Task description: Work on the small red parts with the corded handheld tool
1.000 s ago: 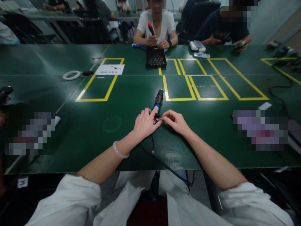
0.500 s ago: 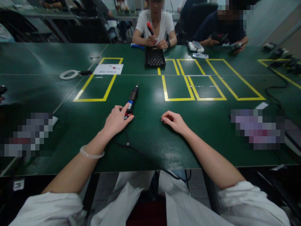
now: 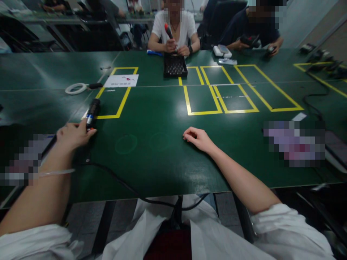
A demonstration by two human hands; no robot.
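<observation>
My left hand (image 3: 72,134) grips the near end of a black electric screwdriver (image 3: 92,111) with a blue band, lying on the green table (image 3: 151,108) far to the left, by a yellow taped rectangle (image 3: 114,94). Its black cable (image 3: 127,187) trails back across the table edge toward me. My right hand (image 3: 197,138) rests on the table near the middle, fingers curled loosely inward; whether anything small sits in them I cannot make out.
A black tray (image 3: 175,66) stands at the far side before a seated person holding a red-tipped tool (image 3: 168,31). A white ring (image 3: 76,88) and a paper sheet (image 3: 121,80) lie at back left. More yellow taped rectangles (image 3: 230,90) mark the right. Another person sits at back right.
My left hand has slid the screwdriver from the table's middle far to the left, dragging the cable along. My right hand let go and stayed in place.
</observation>
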